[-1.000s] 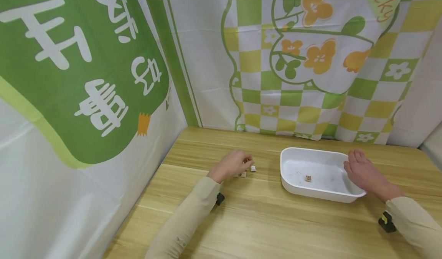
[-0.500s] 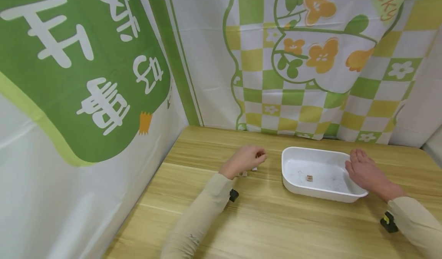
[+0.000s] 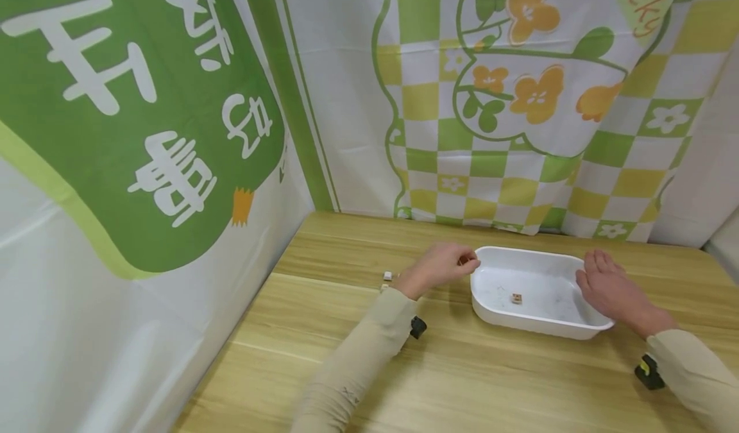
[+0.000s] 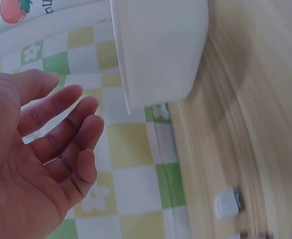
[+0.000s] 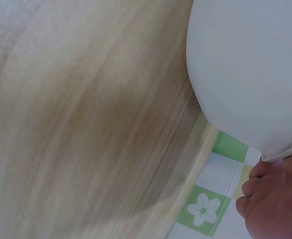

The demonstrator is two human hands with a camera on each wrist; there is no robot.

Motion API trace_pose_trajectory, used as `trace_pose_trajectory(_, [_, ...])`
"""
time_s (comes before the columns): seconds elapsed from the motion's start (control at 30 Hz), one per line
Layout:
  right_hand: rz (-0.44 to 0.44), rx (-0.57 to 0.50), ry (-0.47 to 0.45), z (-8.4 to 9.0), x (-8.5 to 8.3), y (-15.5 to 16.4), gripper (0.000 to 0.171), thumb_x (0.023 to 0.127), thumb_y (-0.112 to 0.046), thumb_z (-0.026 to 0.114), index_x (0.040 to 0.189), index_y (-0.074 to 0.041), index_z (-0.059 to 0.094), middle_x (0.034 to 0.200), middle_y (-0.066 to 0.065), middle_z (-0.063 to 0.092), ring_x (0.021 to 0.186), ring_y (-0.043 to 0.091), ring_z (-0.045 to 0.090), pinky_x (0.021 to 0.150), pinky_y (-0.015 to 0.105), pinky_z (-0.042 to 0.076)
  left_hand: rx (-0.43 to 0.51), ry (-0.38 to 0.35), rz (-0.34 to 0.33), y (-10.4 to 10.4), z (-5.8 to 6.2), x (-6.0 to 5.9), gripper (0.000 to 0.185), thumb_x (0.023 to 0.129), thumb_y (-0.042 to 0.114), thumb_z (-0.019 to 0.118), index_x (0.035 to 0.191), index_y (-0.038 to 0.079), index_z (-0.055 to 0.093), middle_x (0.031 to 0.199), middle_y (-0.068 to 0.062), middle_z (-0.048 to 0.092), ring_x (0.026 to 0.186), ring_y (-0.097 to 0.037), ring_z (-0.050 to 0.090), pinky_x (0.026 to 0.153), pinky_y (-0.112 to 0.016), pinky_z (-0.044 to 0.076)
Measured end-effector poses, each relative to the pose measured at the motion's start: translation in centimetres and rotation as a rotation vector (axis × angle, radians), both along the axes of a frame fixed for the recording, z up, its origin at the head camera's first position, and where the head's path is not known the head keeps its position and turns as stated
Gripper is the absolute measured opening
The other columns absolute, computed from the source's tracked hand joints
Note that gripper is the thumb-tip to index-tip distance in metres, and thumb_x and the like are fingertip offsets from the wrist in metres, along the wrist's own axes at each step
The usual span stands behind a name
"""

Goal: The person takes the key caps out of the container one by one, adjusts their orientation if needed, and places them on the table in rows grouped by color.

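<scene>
My left hand (image 3: 441, 266) hovers at the left rim of a white tray (image 3: 537, 321). Its fingers curl loosely in the left wrist view, thumb near the forefinger; no piece shows there, though a small one could be hidden. One small brown-and-white block-like piece (image 3: 516, 299) lies on the tray floor. Small keycap-like pieces, including a white one (image 3: 387, 276), lie on the table left of the tray; my left wrist hides part of that area. My right hand (image 3: 614, 292) rests on the tray's right rim, fingers straight and pointing away from me.
The wooden table (image 3: 491, 382) carries everything. A checked, flowered cloth (image 3: 519, 183) hangs along its back edge. Another white-and-green cloth (image 3: 242, 240) hangs along the left side. Dark wrist devices (image 3: 418, 327) sit under both sleeves.
My left hand has moved right, from over the small pieces to the tray's left rim, uncovering a white piece behind it. My right hand and the tray have stayed in place.
</scene>
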State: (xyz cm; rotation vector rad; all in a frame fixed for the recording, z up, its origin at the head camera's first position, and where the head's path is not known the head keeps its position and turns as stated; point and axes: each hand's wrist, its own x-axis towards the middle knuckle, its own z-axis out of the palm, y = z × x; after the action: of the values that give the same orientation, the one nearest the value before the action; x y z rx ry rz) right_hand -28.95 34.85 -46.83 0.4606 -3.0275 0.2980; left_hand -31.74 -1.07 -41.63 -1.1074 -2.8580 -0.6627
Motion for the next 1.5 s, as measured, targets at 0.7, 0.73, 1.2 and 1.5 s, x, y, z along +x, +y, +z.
trace_pose_trajectory(0.7, [-0.016,-0.020,-0.042,0.1,-0.2,0.0,0.067,0.107,-0.030,0.019,0.140,0.028,0.016,0.145,0.051,0.011,0.138,0.063,0.011,0.111,0.070,0.016,-0.099,0.001,-0.057,5.0,-0.4,1.2,0.018,0.100,0.028,0.055,0.111,0.020,0.066,0.103,0.009,0.068,0.090,0.000,0.061,0.074,-0.010,0.043])
trace_pose_trajectory(0.73, [-0.017,-0.021,-0.045,0.2,-0.1,0.0,0.067,0.107,-0.030,0.020,0.140,0.028,0.015,0.145,0.050,0.011,0.138,0.063,0.011,0.111,0.070,0.016,-0.112,0.011,-0.058,5.2,-0.4,1.2,0.018,0.100,0.028,0.055,0.111,0.020,0.066,0.102,0.009,0.068,0.089,0.000,0.060,0.073,-0.010,0.043])
trace_pose_trajectory(1.2, [0.016,-0.001,0.031,-0.2,-0.2,0.0,0.062,0.106,-0.024,0.025,0.135,0.030,0.024,0.141,0.052,0.020,0.132,0.065,0.021,0.109,0.069,0.023,-0.209,-0.075,-0.023,8.2,-1.4,2.3,0.026,0.097,0.029,0.062,0.121,0.022,0.063,0.097,0.012,0.068,0.078,0.003,0.057,0.067,-0.012,0.043])
trace_pose_trajectory(1.5, [0.013,-0.002,0.037,-0.1,-0.1,0.0,0.061,0.106,-0.023,0.025,0.135,0.030,0.023,0.141,0.053,0.020,0.132,0.065,0.022,0.109,0.069,0.023,-0.277,-0.049,0.048,9.6,-3.0,2.2,0.024,0.095,0.033,0.063,0.119,0.029,0.062,0.103,0.018,0.068,0.086,0.002,0.060,0.065,-0.018,0.044])
